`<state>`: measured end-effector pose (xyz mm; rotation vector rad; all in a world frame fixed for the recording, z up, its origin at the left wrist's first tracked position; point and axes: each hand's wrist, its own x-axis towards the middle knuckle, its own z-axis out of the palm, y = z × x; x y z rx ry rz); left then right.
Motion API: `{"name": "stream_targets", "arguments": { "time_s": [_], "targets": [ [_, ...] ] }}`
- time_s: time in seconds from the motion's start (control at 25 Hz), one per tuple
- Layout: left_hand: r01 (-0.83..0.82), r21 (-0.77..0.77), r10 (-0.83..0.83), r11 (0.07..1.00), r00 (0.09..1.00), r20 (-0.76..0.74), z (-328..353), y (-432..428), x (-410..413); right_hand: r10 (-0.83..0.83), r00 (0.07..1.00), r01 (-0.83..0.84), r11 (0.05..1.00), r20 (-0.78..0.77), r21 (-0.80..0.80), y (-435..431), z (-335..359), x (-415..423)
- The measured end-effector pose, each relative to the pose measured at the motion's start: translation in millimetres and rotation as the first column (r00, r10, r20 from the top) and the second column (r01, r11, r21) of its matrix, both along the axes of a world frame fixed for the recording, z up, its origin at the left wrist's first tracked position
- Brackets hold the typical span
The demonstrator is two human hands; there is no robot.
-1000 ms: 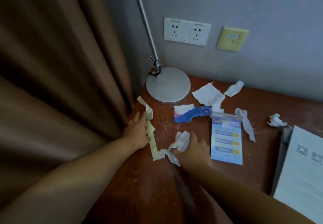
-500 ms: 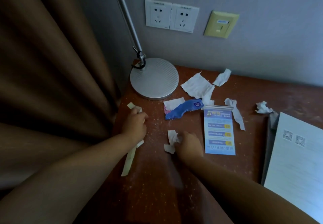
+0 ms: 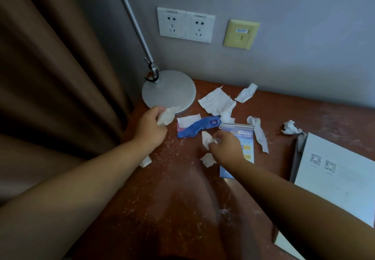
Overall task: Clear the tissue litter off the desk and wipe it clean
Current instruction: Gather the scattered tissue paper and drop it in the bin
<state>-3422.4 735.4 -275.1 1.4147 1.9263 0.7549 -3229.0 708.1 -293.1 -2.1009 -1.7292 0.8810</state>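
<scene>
Torn white tissue lies scattered over the reddish-brown desk (image 3: 172,209). My left hand (image 3: 151,126) grips a bunched tissue strip (image 3: 165,116) just in front of the lamp base; one end hangs below my wrist (image 3: 145,161). My right hand (image 3: 226,147) pinches a small tissue scrap (image 3: 206,139), and another scrap (image 3: 208,160) lies on the desk beside that wrist. A large torn sheet (image 3: 216,101), a small piece (image 3: 246,93), a long strip (image 3: 259,133) and a crumpled ball (image 3: 291,127) lie farther back and right. White crumbs dust the wood.
A round silver lamp base (image 3: 169,92) with its pole stands in the back left corner. A blue wrapper (image 3: 197,126) and a blue card stand (image 3: 240,138) lie mid-desk. White booklets (image 3: 334,174) sit at the right. A brown curtain (image 3: 50,77) hangs left; sockets (image 3: 185,25) are on the wall.
My left hand has lifted the long strip off the desk edge and bunched it up near the lamp base. My right hand has moved back toward the card stand with a scrap pinched.
</scene>
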Motion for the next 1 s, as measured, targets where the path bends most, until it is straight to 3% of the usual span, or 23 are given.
{"name": "stream_targets", "arguments": {
  "time_s": [0.08, 0.2, 0.28, 0.36, 0.52, 0.68, 0.88, 0.96, 1.0],
  "targets": [
    [-0.006, -0.080, 0.002, 0.997, 0.999, -0.052, -2, -11, 3, 0.171, 0.983, -0.168, 0.984, 0.059, -0.057, -15, -7, 11],
    [-0.108, -0.184, 0.080, 0.977, 0.985, -0.154, -23, -37, -12, 0.498, 0.837, -0.466, 0.866, 0.225, -0.185, -36, -24, 7],
    [-0.170, -0.276, 0.076, 0.946, 0.944, -0.321, -40, -51, -19, 0.559, 0.771, -0.519, 0.829, 0.304, -0.209, -39, -30, 1],
    [-0.206, -0.339, 0.049, 0.918, 0.907, -0.419, -49, -59, -18, 0.526, 0.806, -0.484, 0.849, 0.270, -0.211, -36, -31, -3],
    [-0.166, -0.316, 0.035, 0.934, 0.924, -0.381, -55, -61, -11, 0.434, 0.877, -0.421, 0.901, 0.205, -0.106, -31, -22, 0],
    [-0.109, -0.202, 0.042, 0.973, 0.949, -0.311, -38, -26, 22, 0.077, 0.993, -0.082, 0.995, 0.092, 0.051, -10, -2, 42],
    [0.084, -0.144, -0.107, 0.986, 0.982, -0.158, -19, 27, 75, -0.296, 0.940, 0.276, 0.952, 0.171, 0.131, 20, 8, 137],
    [0.162, -0.177, -0.197, 0.971, 0.960, -0.199, -27, 38, 86, -0.291, 0.927, 0.260, 0.953, 0.235, 0.154, 31, 2, 162],
    [0.193, -0.221, -0.245, 0.956, 0.939, -0.243, -33, 42, 89, -0.239, 0.926, 0.221, 0.971, 0.292, 0.093, 37, -2, 170]
  ]
}}
